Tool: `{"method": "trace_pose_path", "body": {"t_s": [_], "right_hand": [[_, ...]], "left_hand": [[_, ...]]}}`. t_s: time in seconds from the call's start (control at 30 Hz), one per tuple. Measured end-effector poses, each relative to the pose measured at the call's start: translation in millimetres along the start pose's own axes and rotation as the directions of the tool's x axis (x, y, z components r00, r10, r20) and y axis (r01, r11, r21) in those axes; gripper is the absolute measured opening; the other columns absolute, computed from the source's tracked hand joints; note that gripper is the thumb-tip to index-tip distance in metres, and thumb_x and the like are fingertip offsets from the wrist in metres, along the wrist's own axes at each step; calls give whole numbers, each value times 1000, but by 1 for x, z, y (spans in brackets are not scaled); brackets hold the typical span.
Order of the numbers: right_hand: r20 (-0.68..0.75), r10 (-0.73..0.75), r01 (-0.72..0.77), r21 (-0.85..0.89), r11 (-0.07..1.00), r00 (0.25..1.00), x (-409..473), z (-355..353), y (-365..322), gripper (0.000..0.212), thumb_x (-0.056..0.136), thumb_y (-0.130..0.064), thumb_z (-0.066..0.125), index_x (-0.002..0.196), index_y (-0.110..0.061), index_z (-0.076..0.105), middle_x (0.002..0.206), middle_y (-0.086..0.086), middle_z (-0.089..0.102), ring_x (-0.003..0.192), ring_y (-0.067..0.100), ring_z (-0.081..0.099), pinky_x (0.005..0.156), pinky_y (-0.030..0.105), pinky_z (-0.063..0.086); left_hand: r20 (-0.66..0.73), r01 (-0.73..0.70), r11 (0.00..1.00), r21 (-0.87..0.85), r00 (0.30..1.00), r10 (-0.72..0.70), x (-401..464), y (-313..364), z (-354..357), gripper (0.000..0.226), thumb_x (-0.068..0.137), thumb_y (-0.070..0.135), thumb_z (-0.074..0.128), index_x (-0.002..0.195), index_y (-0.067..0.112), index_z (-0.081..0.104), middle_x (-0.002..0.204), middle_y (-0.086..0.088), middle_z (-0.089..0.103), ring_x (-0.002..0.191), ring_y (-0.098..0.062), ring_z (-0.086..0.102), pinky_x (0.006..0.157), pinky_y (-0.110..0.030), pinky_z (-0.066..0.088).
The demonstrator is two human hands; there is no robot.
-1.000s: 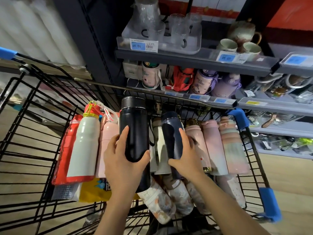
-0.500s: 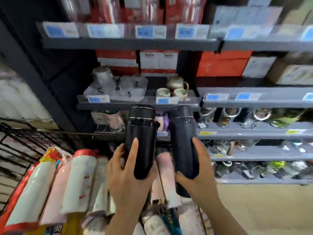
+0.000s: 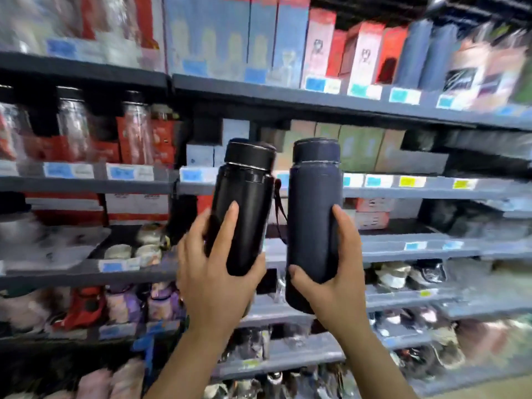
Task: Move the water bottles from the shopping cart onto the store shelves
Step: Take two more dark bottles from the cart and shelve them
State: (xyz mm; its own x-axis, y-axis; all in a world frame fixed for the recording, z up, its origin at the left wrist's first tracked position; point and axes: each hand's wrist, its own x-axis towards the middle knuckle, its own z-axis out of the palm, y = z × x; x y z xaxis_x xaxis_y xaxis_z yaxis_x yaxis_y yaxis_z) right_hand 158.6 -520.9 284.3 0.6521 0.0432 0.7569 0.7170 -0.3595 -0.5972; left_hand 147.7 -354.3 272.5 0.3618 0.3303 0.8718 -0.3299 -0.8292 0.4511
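The person's L hand (image 3: 214,279) is gripping the lower half of a black bottle (image 3: 243,205), w/ fingers curling round its left side, index finger lying up the front & thumb pressing near the base on the right. The R hand (image 3: 331,279) is grasping a navy bottle (image 3: 313,214) the same way, mirrored: thumb hooking in at the lower left, fingers wrapping the right side. Both bottles are standing roughly upright w/ lids on, the black one tilting slightly right at the top, the two sitting just beside each other but apart; a dark strap (image 3: 279,208) is hanging in the gap btwn them. Both are being held up in the air in front of the shelves (image 3: 403,191), not resting on any of them. Below the L forearm, pale pink bottles (image 3: 110,381) & a bit of blue cart trim (image 3: 149,347) are showing at the bottom edge, blurry. Behind the hands, grey shelf edges are carrying blue & yellow price tags (image 3: 408,182). Beyond the bottle lids, beige boxes (image 3: 359,148) are lining the shelf; further up & right of the R hand, two dark bottles (image 3: 426,53) are standing among red boxes (image 3: 362,50). Far left of the L hand, clear jars w/ black lids (image 3: 135,131) are sitting on red packaging; everything there's too blurred for detail.
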Motion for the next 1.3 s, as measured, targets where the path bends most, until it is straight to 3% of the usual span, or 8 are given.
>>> {"method": "trace_pose_path", "body": {"t_s": [0.27,0.43,0.67,0.87,0.93,1.0,1.17,1.3], "right_hand": [[-179,-246,233,-90,968,953,136,-106,37,94,67,-19,74,141,-43,22,147,-23,27,139,0,28,110,24,32],[-188,-376,361,-112,926,907,231,-151,72,95,66,-16,76,139,-43,22,147,-26,25,138,-7,25,109,12,26],[-223,-474,459,-118,880,852,365,-190,109,99,65,-20,76,147,-33,23,147,-24,25,135,-14,22,104,2,23],[-252,-542,543,-72,837,802,456,-213,140,103,69,-7,82,147,-36,21,147,-16,22,120,-31,18,91,-8,21],[-250,-559,567,-47,822,790,484,-214,154,102,71,-6,81,148,-32,19,143,-17,22,112,-36,16,85,-11,21],[-246,-553,570,-6,822,796,507,-212,170,102,72,-9,80,148,-34,18,140,-19,20,110,-37,15,82,-12,20],[-235,-507,537,85,839,829,545,-197,209,104,71,-14,81,148,-39,16,141,-16,22,124,-9,26,89,-5,25],[-180,-507,533,147,833,843,558,-186,239,105,70,-14,80,147,-44,14,142,-22,21,127,-19,18,91,-6,22]], "left_hand": [[-259,-221,957,-187,951,169,106,98,122,76,71,43,66,141,33,39,134,-13,50,117,-26,49,100,-38,41],[-392,-326,903,-281,897,202,195,147,203,82,68,43,69,142,35,34,137,-12,49,118,-26,52,94,-42,49],[-553,-457,879,-133,771,317,311,189,297,87,65,38,76,143,33,38,131,-12,47,105,-25,50,76,-36,47],[-580,-441,886,-145,763,286,361,213,370,90,66,29,80,146,32,38,132,-13,42,110,-23,41,84,-33,46],[-593,-447,885,-128,750,293,372,219,391,93,66,23,81,147,31,36,133,-15,39,111,-22,36,93,-13,32],[-595,-442,894,-78,740,314,379,222,410,97,66,19,83,148,30,32,134,-18,36,110,-22,32,93,-3,21],[-567,-404,914,35,746,351,387,215,448,99,68,19,84,148,37,28,134,0,23,107,-18,27,89,-9,24],[-544,-356,931,77,768,339,385,209,464,102,68,17,83,148,41,24,134,2,21,104,-10,17,83,-26,32]]}}
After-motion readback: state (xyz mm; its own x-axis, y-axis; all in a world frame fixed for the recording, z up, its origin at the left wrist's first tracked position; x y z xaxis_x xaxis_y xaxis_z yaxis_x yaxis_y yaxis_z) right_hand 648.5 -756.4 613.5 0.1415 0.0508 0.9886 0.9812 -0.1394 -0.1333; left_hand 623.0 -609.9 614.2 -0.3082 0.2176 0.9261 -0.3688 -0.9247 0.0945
